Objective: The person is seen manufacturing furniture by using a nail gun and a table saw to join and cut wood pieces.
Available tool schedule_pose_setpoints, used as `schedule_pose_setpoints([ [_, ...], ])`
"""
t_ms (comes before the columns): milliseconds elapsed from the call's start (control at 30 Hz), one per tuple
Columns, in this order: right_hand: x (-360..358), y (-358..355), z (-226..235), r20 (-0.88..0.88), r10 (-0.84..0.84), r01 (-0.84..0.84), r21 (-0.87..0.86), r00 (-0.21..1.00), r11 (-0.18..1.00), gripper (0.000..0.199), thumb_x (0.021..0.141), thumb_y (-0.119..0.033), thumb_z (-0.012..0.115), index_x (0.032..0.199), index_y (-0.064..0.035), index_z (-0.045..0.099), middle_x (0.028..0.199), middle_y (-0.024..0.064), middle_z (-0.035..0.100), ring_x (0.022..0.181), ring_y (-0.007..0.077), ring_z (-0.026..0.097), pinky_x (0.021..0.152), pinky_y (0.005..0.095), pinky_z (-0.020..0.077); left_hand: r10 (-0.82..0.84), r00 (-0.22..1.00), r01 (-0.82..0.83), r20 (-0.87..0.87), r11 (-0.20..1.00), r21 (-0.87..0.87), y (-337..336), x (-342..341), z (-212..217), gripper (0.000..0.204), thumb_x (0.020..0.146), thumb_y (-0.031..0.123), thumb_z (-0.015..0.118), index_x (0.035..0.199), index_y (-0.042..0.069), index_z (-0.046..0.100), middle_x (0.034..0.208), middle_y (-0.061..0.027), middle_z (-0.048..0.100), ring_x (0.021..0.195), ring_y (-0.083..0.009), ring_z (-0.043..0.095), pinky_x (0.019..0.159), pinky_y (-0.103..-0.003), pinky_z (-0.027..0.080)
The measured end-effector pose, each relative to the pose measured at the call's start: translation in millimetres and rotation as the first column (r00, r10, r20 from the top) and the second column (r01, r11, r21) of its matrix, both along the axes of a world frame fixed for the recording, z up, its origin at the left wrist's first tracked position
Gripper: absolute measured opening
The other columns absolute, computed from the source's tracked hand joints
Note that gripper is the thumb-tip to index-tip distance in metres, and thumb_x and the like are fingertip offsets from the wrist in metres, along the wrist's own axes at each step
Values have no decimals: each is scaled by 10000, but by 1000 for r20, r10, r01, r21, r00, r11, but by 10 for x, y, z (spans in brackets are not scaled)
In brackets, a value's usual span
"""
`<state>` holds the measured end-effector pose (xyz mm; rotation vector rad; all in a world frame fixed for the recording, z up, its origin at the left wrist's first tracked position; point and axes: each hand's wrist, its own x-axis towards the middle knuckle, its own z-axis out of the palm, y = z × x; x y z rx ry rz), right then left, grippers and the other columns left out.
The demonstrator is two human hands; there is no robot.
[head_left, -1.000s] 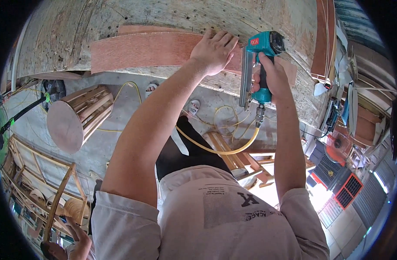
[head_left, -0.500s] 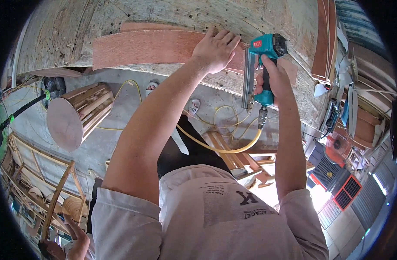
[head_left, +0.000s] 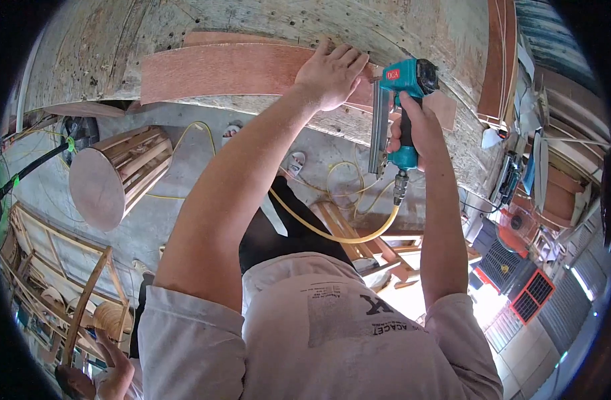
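Note:
My left hand (head_left: 331, 75) lies flat, fingers stretched out, on a long reddish plywood strip (head_left: 212, 72) along the near edge of the workbench. My right hand (head_left: 415, 130) is wrapped round the black grip of a teal pneumatic nail gun (head_left: 400, 80). The gun's nose points left, close to my left fingertips at the strip's right end; whether it touches the wood I cannot tell. A yellow air hose (head_left: 359, 238) hangs from the metal coupling under the grip and loops left across my legs.
The worn wooden workbench (head_left: 265, 19) spans the far side. A slatted wooden drum (head_left: 99, 190) lies on the floor at left, by loose hose. Wooden frames (head_left: 59, 267) and another person (head_left: 112, 363) are at lower left. An orange fan (head_left: 513, 232) stands at right.
The nail gun and my right hand have shifted slightly left and toward me, with the gun tilted a little differently. My left hand stays on the plywood strip.

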<state>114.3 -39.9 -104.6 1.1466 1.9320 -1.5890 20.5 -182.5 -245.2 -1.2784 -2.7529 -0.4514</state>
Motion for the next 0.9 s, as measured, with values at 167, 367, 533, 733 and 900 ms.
schedule_pose_setpoints([
  [167,34,24,-3,-3,26,-26,-22,1000,999,398,903,-443,547,954,-48,539,560,55,511,411,172,534,423,342,492,-23,999,26,49,998,-57,-5,-11,51,490,987,340,362,1422,115,339,1404,-64,428,1331,-214,358,1119,-476,220],
  [367,98,-20,-12,-25,-3,3,16,1000,1000,400,906,-446,540,935,-47,544,555,55,510,406,171,534,424,342,495,-12,1000,13,28,1000,-9,-1,3,54,497,984,341,368,1424,111,338,1398,-72,433,1328,-215,362,1123,-470,216],
  [533,123,-25,15,-40,34,-35,-31,999,999,411,899,-421,555,900,-11,535,547,63,510,404,176,541,422,336,495,-17,999,19,39,999,-29,-25,-5,43,501,985,341,362,1427,107,333,1406,-70,426,1327,-213,362,1128,-466,207],
  [733,192,-22,-15,-57,15,-17,-28,998,999,410,906,-421,549,913,-11,537,540,69,514,403,177,540,426,326,487,-13,999,16,38,997,-73,-5,-7,78,498,987,339,354,1429,112,330,1411,-62,418,1335,-209,347,1132,-467,198],
  [900,245,-9,7,-45,32,-35,-70,998,997,424,909,-430,546,943,-8,547,547,74,530,404,175,542,431,319,486,-18,999,21,45,997,-73,-5,-10,83,493,988,338,352,1428,117,332,1400,-60,427,1331,-208,351,1127,-466,204],
])
